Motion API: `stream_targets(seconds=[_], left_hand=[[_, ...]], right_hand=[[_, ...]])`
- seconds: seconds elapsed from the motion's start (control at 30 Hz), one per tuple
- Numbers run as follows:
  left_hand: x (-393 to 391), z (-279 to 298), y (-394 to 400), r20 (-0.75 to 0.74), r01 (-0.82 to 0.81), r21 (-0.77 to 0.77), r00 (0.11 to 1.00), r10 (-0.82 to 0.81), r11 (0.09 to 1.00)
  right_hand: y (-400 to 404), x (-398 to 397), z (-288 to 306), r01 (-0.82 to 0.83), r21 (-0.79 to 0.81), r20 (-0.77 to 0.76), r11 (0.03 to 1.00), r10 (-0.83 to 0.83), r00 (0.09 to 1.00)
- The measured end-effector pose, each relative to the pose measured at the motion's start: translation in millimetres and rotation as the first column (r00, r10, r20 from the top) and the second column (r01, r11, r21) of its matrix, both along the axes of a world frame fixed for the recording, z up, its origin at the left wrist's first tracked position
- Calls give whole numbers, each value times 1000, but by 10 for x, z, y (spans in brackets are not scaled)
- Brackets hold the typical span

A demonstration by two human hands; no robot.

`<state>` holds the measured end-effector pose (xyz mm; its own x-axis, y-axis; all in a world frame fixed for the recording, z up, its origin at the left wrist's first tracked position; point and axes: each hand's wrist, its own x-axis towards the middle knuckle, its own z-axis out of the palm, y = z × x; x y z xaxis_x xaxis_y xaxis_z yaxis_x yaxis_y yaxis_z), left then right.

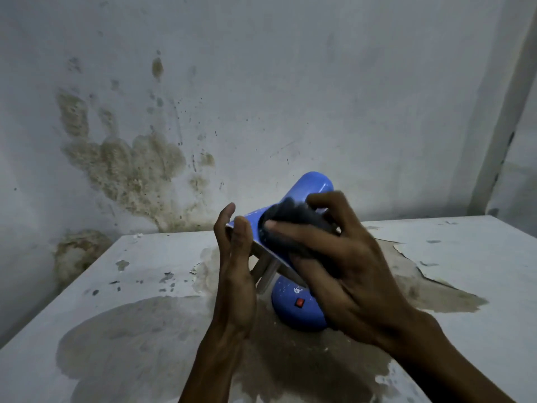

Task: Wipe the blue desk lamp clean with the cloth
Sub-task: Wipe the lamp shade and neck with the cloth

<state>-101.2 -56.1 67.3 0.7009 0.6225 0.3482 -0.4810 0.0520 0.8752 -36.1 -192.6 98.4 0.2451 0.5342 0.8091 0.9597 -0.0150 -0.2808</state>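
A glossy blue plastic desk lamp (300, 311) stands on a worn white worktop (151, 274) with peeling paint, nearer the far edge than the near one, in a brown patch where the coating has come away. Its domed round base carries a small red rocker switch (299, 302) facing the near edge. The flared conical shade (308, 189) is tilted, its long axis running from the closed rounded end, which points up and toward the stained white wall (130, 158), down to the wide open mouth, which faces the near left.

The left hand (235, 274) holds the shade's left rim, fingers (242, 234) curled over the edge and thumb up behind it. The right hand (343, 266) grips a crumpled dark grey cloth (293, 225), its fingers curled round the wad and pressing it against the shade's outer side, just right of the left hand. The shade lies between the two hands, and the right hand hides part of the base.
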Motion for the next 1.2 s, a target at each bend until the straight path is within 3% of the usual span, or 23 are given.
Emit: stream_targets(seconds=[0.07, 0.13, 0.27, 0.37, 0.5, 0.7, 0.8, 0.9, 1.0, 1.07, 1.13, 1.2], left_hand=[[23, 18, -23, 3, -19, -1, 1000, 19, 1000], [39, 27, -30, 17, -23, -14, 1000, 24, 1000], [17, -4, -28, 30, -17, -70, 999, 19, 997], [4, 34, -59, 27, -25, -84, 999, 28, 996], [41, 112, -103, 17, -46, -96, 999, 48, 994], [-8, 112, -86, -19, -82, -119, 997, 80, 990], [15, 116, -98, -32, -84, -85, 996, 82, 993], [19, 104, -106, -35, -98, -79, 995, 96, 992], [43, 92, -88, -51, -117, -42, 992, 115, 992], [51, 106, -85, -57, -128, -27, 990, 127, 991], [58, 121, -87, -56, -125, -31, 991, 123, 992], [58, 130, -95, -51, -114, -49, 992, 111, 992]], right_hand=[[82, 51, 93, 122, 21, -64, 992, -120, 991], [151, -7, 168, 178, -24, -17, 984, -178, 984], [75, -142, 158, 65, -100, 111, 993, -54, 992], [12, 13, 35, -55, 6, -61, 998, 56, 997], [98, -63, -251, 79, 268, -312, 960, 9, 950], [-58, -210, -685, -21, 207, 61, 978, 8, 998], [-35, -154, -757, -12, 328, -154, 945, 66, 986], [86, -151, -658, 53, 433, -493, 900, 187, 850], [168, -142, -491, 96, 485, -605, 870, 254, 755], [158, -213, -413, 83, 467, -514, 880, 194, 836], [85, -239, -445, 15, 398, -281, 917, 107, 954], [11, -191, -565, -61, 328, -92, 943, 96, 991]])
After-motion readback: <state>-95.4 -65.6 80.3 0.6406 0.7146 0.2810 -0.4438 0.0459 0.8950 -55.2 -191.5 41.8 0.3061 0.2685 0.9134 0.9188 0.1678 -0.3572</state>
